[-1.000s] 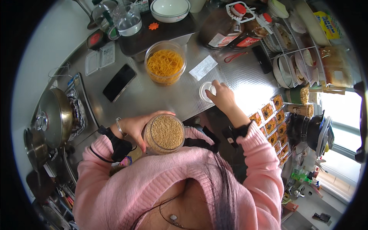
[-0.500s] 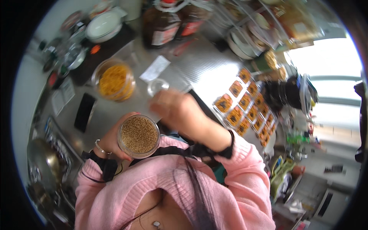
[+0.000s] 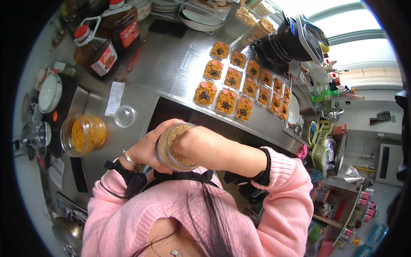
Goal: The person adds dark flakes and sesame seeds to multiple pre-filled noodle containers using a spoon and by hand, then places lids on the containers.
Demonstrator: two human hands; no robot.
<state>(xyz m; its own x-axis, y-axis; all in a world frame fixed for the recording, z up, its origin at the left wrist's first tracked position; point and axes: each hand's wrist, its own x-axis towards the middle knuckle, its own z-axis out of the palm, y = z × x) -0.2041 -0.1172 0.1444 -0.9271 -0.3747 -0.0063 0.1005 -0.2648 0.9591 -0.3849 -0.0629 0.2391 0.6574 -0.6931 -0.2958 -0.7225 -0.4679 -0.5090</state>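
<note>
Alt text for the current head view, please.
A person's left hand holds a clear jar of tan seeds, the right hand at its open top. To the left stands a clear tub of yellow noodles; ahead, a round clear lid and rows of filled boxes lie on a steel counter.

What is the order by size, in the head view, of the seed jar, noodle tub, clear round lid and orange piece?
1. Seed jar and noodle tub: unsure; similar, with the jar nearer and partly covered.
2. Clear round lid
3. Orange piece
</note>
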